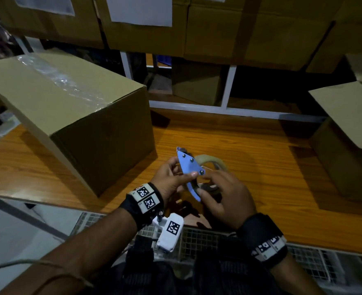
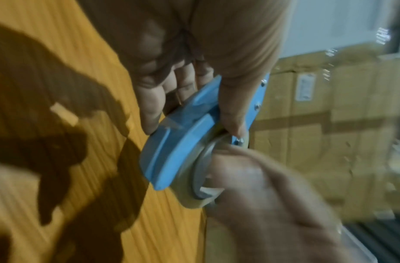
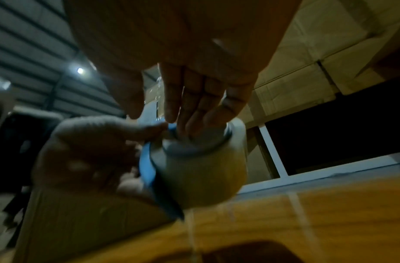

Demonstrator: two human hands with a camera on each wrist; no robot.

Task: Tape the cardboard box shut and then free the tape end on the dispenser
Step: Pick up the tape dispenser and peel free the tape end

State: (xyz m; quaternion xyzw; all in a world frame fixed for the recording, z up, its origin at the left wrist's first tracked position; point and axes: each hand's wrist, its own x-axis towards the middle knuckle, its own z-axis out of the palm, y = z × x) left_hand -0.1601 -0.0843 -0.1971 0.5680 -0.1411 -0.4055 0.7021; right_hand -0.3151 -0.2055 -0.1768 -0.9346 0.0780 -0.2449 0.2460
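Observation:
A closed cardboard box [image 1: 73, 107] stands on the left of the wooden table [image 1: 250, 156], with clear tape [image 1: 69, 81] along its top seam. In front of it, over the table, both hands hold a blue tape dispenser [image 1: 189, 167] that carries a pale tape roll [image 1: 213, 159]. My left hand [image 1: 182, 173] pinches the dispenser's blue plate [image 2: 183, 142] between thumb and fingers. My right hand [image 1: 209, 186] is on the tape roll [image 3: 201, 172], its fingers [image 3: 194, 106] hooked into the core. A loose strip of clear tape [image 2: 171, 122] lies across the dispenser near the left fingertips.
An open cardboard box [image 1: 346, 133] stands at the table's right end. More boxes [image 1: 218, 28] are stacked on white shelving [image 1: 229, 88] behind the table. A wire mesh panel [image 1: 207, 235] runs along the near edge, close to my body.

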